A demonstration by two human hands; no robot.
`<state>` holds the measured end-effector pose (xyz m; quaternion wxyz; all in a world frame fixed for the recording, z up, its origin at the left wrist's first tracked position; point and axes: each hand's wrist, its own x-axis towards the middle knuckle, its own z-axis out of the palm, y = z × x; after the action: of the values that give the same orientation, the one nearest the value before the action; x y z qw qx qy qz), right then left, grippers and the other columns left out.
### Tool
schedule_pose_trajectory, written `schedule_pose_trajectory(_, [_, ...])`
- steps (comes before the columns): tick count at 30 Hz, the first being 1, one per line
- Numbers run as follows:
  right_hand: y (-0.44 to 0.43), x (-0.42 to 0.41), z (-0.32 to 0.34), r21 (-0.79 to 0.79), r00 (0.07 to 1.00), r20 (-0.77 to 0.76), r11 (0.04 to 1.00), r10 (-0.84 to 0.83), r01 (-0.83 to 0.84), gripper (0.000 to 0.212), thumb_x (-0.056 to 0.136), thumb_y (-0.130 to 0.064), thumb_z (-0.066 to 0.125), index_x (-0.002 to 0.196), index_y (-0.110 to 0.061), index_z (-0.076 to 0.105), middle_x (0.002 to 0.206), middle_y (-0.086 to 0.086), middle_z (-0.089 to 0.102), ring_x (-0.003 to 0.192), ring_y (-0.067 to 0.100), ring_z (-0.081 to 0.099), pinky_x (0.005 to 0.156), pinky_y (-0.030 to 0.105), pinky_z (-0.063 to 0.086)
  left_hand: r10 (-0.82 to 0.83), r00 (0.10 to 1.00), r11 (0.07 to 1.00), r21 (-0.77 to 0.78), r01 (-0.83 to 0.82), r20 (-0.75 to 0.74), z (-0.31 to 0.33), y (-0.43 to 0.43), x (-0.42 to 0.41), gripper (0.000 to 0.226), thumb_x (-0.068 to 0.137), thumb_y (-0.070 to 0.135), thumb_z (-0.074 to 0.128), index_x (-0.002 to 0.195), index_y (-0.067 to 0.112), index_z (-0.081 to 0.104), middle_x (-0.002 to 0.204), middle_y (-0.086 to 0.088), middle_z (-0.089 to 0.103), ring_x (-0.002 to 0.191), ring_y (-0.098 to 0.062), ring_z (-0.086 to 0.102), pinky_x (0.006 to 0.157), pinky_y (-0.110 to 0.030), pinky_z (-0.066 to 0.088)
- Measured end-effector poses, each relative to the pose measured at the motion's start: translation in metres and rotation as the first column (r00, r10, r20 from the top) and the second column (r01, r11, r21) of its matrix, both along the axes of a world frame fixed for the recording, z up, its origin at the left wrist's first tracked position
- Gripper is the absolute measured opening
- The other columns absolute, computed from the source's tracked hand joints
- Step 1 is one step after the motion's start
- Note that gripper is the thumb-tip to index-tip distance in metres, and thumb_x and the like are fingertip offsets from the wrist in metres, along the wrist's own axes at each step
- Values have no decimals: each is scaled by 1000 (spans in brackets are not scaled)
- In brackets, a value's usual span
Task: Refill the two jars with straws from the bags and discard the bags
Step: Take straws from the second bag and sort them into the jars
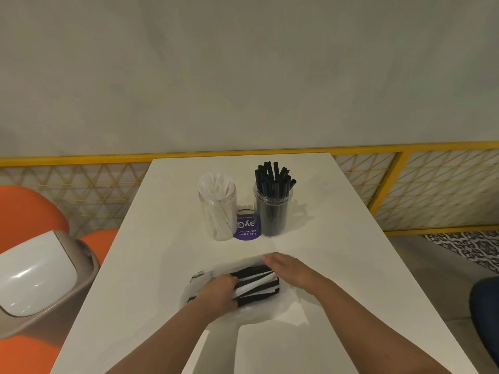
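Two clear jars stand at the middle of the white table [337,265]. The left jar [218,211] holds white straws, the right jar [272,211] holds black straws that stick out above its rim. Nearer to me lies a clear plastic bag [286,300] with a mixed bundle of black and white straws [256,283] in it. My left hand [218,294] grips the bundle's left end through the bag. My right hand [287,267] rests over the bundle's right end, fingers curled on it.
A round purple sticker [247,229] lies between the jars. A swing-lid bin [35,279] stands left of the table, with orange seats [24,211] behind it. A yellow lattice rail [432,190] runs along the wall. A dark-clothed knee [486,306] shows at right.
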<state>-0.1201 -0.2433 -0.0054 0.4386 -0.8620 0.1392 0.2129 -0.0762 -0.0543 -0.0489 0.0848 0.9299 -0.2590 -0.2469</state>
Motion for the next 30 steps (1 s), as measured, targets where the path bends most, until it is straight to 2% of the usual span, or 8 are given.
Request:
schedule_pose_trajectory(3, [0,2,4,49,996,-25,995,-87,88,56,96,-54,23,136,-22,46,146,5,41,133,21,39,109,33,27,34,999,998,-49,-35,-24,6,4,4,33,81,21,57,114,18,59,114,-2,65,101,-20,61,81,-24,45])
schedule_pose_trajectory(5, [0,3,5,71,990,-40,988,-138,140,59,94,-59,20,129,-24,54,141,6,46,126,22,45,105,33,31,46,998,994,-99,-51,-49,12,6,7,39,80,22,59,119,23,58,115,0,65,103,-18,60,84,-23,44])
schedule_pose_trajectory(8, [-1,5,8,207,968,-74,946,-240,250,64,92,-62,20,130,-20,50,128,8,54,116,22,53,102,36,39,62,994,980,-181,-77,-87,22,10,13,45,77,22,62,122,24,57,114,-1,65,100,-19,59,83,-23,43])
schedule_pose_trajectory(13, [0,7,15,503,947,-39,813,-318,293,55,93,-59,17,101,-22,58,96,5,69,92,20,67,92,41,49,122,923,867,-413,-278,-366,47,8,17,26,81,16,67,105,16,59,89,-3,63,71,-12,61,70,-21,50])
schedule_pose_trajectory(17, [6,13,28,493,964,39,844,-262,210,53,96,-55,19,103,-24,61,98,5,68,93,19,66,79,31,53,109,876,737,-553,-388,-470,63,5,19,14,80,16,67,92,18,59,79,-3,63,70,-13,60,64,-20,49])
schedule_pose_trajectory(22, [20,23,46,430,942,212,891,-260,149,30,94,-43,45,101,-19,61,96,3,67,86,13,65,75,29,53,72,841,605,-647,-464,-535,79,-5,19,4,84,15,64,80,14,63,69,-3,62,64,-14,59,69,-24,48])
schedule_pose_trajectory(27, [31,34,66,450,880,361,884,-309,126,22,90,-26,59,105,-10,61,91,9,66,71,10,62,62,21,50,30,798,483,-690,-539,-602,90,-12,18,6,88,14,61,89,8,64,70,-4,62,65,-15,59,69,-27,50])
schedule_pose_trajectory(30, [38,41,71,465,873,359,874,-331,141,23,90,-23,59,105,-6,61,95,15,65,76,15,61,60,21,51,13,755,422,-681,-599,-656,92,-13,17,13,88,15,62,97,5,63,69,-5,62,63,-15,59,66,-26,50])
